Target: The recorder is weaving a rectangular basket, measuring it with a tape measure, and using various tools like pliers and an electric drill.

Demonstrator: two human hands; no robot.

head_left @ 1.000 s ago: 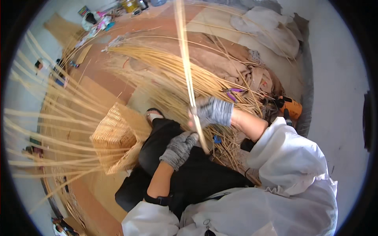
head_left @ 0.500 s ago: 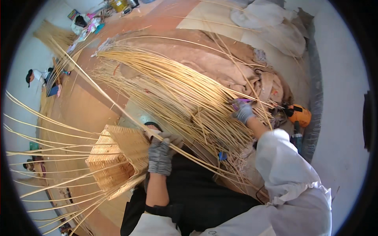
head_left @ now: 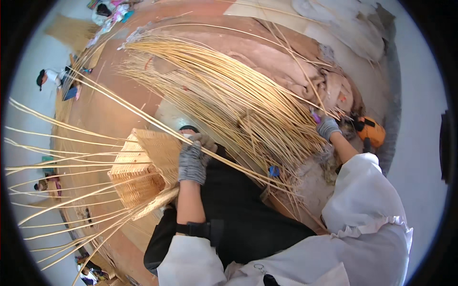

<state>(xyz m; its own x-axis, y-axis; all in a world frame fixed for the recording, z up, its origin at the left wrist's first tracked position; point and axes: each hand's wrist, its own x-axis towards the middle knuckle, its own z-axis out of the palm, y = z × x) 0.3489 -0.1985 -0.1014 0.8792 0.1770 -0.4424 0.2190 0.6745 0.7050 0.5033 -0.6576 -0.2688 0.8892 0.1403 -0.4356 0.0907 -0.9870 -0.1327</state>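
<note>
My left hand (head_left: 193, 162), in a grey knit glove, is closed round a few long pale willow-like rods (head_left: 234, 168) that slant from far left to near right. Just left of it, a half-woven basket (head_left: 172, 148) lies on its side by my leg, with several unwoven stakes (head_left: 71, 167) fanning out leftward. Out to the right, my gloved right hand (head_left: 329, 128) is closed on purple-handled shears (head_left: 316, 116), whose blades I cannot make out. It is at the right end of a large bundle of rods (head_left: 229, 90) on the floor.
An orange power tool (head_left: 371, 132) lies beyond my right hand. Brown sacking (head_left: 286, 62) is heaped behind the bundle, and a blue scrap (head_left: 273, 170) lies among rod ends. Other people (head_left: 50, 78) sit along the left side. A wall (head_left: 422, 95) rises at the right.
My right hand has moved to the right with the shears, toward the bundle's end. Two rods now show side by side beyond my left hand, where one showed before. The view has shifted slightly.
</note>
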